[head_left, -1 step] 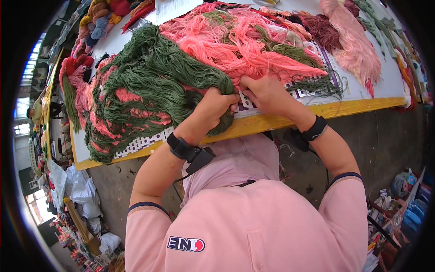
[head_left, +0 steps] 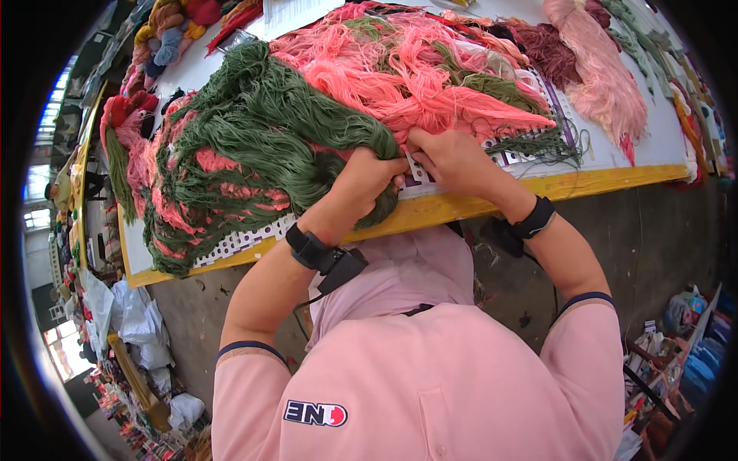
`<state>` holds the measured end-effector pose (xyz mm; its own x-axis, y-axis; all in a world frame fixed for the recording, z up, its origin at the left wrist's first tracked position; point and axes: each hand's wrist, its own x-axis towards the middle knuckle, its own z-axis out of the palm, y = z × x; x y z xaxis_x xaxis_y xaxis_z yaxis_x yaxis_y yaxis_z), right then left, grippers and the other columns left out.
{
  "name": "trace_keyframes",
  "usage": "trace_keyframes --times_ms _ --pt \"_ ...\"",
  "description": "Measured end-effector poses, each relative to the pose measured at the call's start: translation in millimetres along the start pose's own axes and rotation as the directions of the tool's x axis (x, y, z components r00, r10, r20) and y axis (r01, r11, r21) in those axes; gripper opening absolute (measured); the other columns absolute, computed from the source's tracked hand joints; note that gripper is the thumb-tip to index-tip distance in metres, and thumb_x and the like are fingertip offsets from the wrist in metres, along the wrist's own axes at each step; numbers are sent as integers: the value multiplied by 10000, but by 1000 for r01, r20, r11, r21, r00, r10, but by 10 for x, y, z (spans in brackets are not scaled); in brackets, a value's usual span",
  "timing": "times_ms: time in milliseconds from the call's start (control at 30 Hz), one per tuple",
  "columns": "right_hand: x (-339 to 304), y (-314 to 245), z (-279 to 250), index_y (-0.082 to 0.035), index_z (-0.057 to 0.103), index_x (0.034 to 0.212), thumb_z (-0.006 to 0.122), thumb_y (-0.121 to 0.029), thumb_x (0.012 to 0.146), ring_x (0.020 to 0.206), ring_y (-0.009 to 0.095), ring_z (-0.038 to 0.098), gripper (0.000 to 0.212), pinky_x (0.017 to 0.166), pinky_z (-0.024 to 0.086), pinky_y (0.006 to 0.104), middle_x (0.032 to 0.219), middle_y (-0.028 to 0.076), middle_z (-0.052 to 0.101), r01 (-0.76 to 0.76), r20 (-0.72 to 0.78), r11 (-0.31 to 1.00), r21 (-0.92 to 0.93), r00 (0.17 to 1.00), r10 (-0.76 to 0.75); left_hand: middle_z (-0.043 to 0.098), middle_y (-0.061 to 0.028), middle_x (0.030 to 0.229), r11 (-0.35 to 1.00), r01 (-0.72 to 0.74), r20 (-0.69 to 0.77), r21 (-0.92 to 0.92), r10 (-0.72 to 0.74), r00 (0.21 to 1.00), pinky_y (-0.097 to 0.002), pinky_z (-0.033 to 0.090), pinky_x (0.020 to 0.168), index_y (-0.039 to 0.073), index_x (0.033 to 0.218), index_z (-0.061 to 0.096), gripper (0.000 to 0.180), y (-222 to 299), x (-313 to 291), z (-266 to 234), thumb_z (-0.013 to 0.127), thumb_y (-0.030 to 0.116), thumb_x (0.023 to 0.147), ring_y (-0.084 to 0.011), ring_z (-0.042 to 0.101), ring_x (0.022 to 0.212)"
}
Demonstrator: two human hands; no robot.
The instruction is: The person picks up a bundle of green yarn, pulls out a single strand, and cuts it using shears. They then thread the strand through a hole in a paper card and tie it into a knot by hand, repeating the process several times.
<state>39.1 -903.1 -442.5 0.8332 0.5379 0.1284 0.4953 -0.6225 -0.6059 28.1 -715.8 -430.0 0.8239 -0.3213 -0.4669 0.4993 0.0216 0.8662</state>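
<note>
A large hank of dark green yarn [head_left: 261, 131] lies across the left of the table, its looped right end bending down at the front edge. At that end my left hand [head_left: 367, 180] is closed on the green yarn, thumb pointing right. Close beside it, my right hand [head_left: 453, 160] is pinched shut; what its fingertips hold is too small to make out. Between the two hands shows a white strip with purple holes [head_left: 415, 170]. Coral pink yarn [head_left: 430, 100] is heaped just beyond my hands and also shows under the green strands.
The white table [head_left: 615, 146] has a yellow front edge [head_left: 584, 181]. Pale pink hanks [head_left: 596, 69] and maroon yarn [head_left: 547, 52] lie at the right. Loose dark green strands [head_left: 542, 146] rest near the right hand. White plastic bags [head_left: 138, 315] stand on the floor at left.
</note>
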Motion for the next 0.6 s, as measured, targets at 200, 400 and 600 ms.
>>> trace_keyframes --times_ms 200,400,600 --pt "8 -66 -60 -49 518 957 550 -162 908 735 432 619 127 628 462 523 751 222 625 -23 61 995 -102 998 29 594 -62 677 994 -101 -100 -29 98 990 -286 427 454 -9 816 594 65 -148 140 69 607 -53 771 -160 557 490" --pt "-1 152 -101 -22 525 923 536 -165 931 737 429 614 144 640 461 497 765 216 625 -118 139 971 206 986 90 657 -110 634 764 -143 -70 629 239 968 -297 501 525 -62 761 645 101 68 -3 -138 631 38 758 -156 643 547" --pt "-21 133 -41 -16 551 916 572 -158 906 731 410 619 144 647 464 477 756 208 627 -90 91 968 235 993 70 683 -89 727 908 -161 -92 387 211 973 -303 499 534 -35 837 673 113 -52 5 -233 685 65 785 -126 611 561"
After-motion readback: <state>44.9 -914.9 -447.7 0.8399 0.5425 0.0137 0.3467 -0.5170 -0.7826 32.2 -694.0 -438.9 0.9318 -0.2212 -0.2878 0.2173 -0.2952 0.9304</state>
